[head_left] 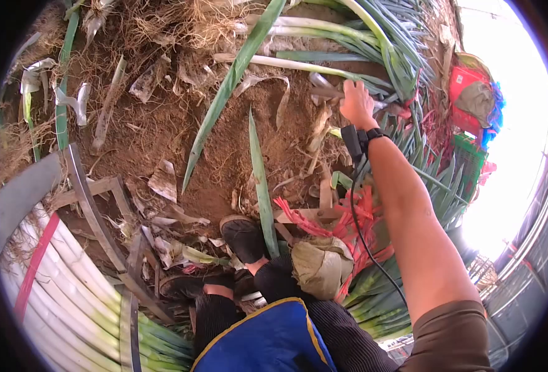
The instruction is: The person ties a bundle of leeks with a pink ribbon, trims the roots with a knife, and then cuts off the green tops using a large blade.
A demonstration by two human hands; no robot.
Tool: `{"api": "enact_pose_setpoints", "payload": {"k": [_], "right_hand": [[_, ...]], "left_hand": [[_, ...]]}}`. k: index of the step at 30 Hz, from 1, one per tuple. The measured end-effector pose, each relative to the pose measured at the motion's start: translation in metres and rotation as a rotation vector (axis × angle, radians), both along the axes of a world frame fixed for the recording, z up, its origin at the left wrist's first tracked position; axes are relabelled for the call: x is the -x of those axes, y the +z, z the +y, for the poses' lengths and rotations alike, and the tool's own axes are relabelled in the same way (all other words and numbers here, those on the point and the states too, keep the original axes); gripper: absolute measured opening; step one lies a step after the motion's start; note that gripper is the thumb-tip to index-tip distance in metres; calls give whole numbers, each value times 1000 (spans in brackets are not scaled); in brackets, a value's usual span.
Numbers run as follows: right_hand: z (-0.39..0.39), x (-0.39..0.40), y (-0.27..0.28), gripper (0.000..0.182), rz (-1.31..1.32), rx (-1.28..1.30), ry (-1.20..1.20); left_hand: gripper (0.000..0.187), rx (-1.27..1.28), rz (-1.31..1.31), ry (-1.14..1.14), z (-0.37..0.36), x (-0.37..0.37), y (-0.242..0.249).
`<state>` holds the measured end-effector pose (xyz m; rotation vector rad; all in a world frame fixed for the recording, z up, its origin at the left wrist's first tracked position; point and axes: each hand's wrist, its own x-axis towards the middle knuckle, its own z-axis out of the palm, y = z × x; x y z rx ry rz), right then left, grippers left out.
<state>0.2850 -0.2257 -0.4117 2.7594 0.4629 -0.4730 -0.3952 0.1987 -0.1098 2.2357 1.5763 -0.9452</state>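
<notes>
My right hand (357, 103) reaches out at the upper right, its fingers curled down near the leaves of the lying leeks (323, 32). A brown stick-like piece (325, 92) shows just left of the fingers, and something greyish lies to their right. What the fingers close on is hidden. One long leek (298, 66) with a pale stem lies just above the hand. A black device (355, 141) with a cable is strapped to the wrist. My left hand is out of view.
Bundled white-stemmed leeks (69, 273) with a red band lie in a frame (94, 217) at lower left. Red plastic strips (364, 217) and green leaves lie near my knee. Loose leaves and roots cover the soil (224, 161). A green crate (469, 164) stands at right.
</notes>
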Motion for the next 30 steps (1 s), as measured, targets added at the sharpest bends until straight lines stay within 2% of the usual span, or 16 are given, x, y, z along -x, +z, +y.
{"api": "enact_pose_setpoints", "payload": {"k": [5,7,10,11,12,13,14,17,18,19,21,22,25,27,29,30], "right_hand": [[-9,-1,32,22,-50,-119,114],[-8,-4,64,21,85,-316,-19],[24,-4,137,25,94,-546,-43],[39,-2,163,25,24,-627,83],[32,-16,169,27,103,-780,61],[77,-1,225,25,76,-684,97],[94,-1,250,22,231,-883,60],[172,29,360,24,549,-1129,-35],[180,31,372,36,675,-1309,-27],[194,37,388,36,702,-1318,5],[223,51,423,57,1160,-1575,-158],[237,66,435,72,1186,-1607,-277],[267,105,459,64,1519,-1636,-718],[280,136,461,58,1703,-1510,-971],[294,179,474,54,1780,-1324,-1065],[296,199,478,52,1733,-1202,-1022]], "left_hand": [[45,-6,-5,11,6,15,14],[45,-11,-8,23,7,26,25],[44,0,3,38,13,65,62],[44,-4,9,47,13,78,76],[44,-11,7,52,10,83,91],[44,-15,2,60,11,100,105],[44,-8,16,59,14,123,123],[44,-3,-19,65,10,165,154],[44,-1,-34,65,9,181,160],[44,-4,-46,70,7,195,164],[43,-5,-86,76,1,225,169],[43,-14,-116,75,-2,236,168],[43,-35,-198,75,-3,258,151],[43,-67,-238,56,-2,255,134],[42,-168,-220,-39,-8,256,120],[44,-188,-294,270,-10,243,111]]}}
